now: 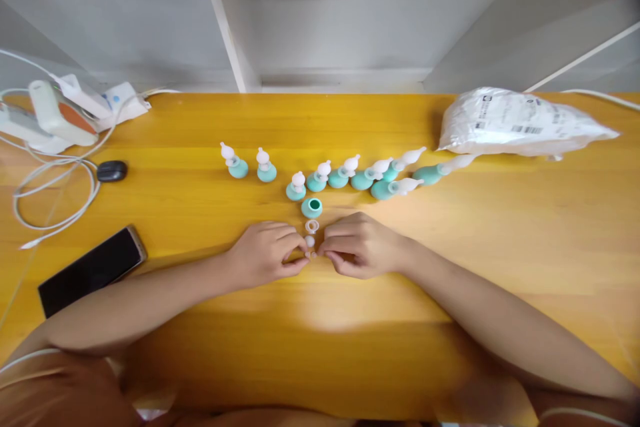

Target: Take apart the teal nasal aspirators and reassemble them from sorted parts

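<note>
Over the wooden table, my left hand (270, 253) and my right hand (364, 247) face each other, a small gap between their fingertips. Each has thumb and forefinger brought together in a pinch; whatever they grip is too small to make out. Tiny pale pieces (314, 255) show between the fingertips. Just beyond lies a small white round piece (310, 241), close to my left fingers. Farther on is a clear whitish ring (312, 226). Behind it stands an open-mouthed teal bulb (312, 208) without a white top.
Several teal bulbs with white tops (338, 177) form an uneven row behind. A white plastic bag (505, 123) lies at back right. On the left are a phone (93, 270), a black mouse (111, 171), coiled white cable (57, 213) and power adapters (65, 113).
</note>
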Motion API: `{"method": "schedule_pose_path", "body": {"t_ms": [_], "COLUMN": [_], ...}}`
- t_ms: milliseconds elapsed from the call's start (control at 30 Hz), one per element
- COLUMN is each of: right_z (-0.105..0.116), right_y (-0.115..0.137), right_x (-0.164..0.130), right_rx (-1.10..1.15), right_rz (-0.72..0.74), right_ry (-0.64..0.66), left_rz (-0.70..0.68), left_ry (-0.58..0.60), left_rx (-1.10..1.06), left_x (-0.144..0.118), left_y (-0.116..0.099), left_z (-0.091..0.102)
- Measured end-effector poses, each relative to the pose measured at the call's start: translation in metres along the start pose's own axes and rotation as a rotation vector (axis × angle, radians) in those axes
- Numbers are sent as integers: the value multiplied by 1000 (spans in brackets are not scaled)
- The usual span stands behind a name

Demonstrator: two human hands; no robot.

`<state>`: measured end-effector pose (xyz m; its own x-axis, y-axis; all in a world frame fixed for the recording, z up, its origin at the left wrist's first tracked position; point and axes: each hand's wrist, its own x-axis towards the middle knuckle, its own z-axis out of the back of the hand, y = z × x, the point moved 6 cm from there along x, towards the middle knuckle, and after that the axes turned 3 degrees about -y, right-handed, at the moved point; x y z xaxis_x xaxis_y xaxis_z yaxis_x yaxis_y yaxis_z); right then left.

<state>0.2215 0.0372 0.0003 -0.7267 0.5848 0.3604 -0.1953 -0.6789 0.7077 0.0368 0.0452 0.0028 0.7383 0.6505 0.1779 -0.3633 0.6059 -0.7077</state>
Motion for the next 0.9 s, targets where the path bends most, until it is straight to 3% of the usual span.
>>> {"method": "schedule_pose_path", "body": {"t_ms": [167,333,433,533,600,767,900], "right_z": [5,42,62,75,82,91,88], "right_y": [4,23,28,25,25,23,24], "right_x": [0,-1,2,10,15,21,22], "right_rx": [-38,-88,-145,-247,-291,-294,-269], "right_rz": [39,117,45,-113,-157,-214,-186], "right_ry": [-43,-436,-573,-590,-602,-618,-588], "left_rz": [6,64,73,77,137,267,307], "left_ry": [7,-17,-176,-441,-508,-260,-199], "left_rx": [4,-81,-157,-107,-30,-43,-36], "left_x": [0,1,4,6,9,23,29], "left_y": [0,-2,-1,10,22,47,55], "left_z": [-1,5,21,44,50,30,19]}}
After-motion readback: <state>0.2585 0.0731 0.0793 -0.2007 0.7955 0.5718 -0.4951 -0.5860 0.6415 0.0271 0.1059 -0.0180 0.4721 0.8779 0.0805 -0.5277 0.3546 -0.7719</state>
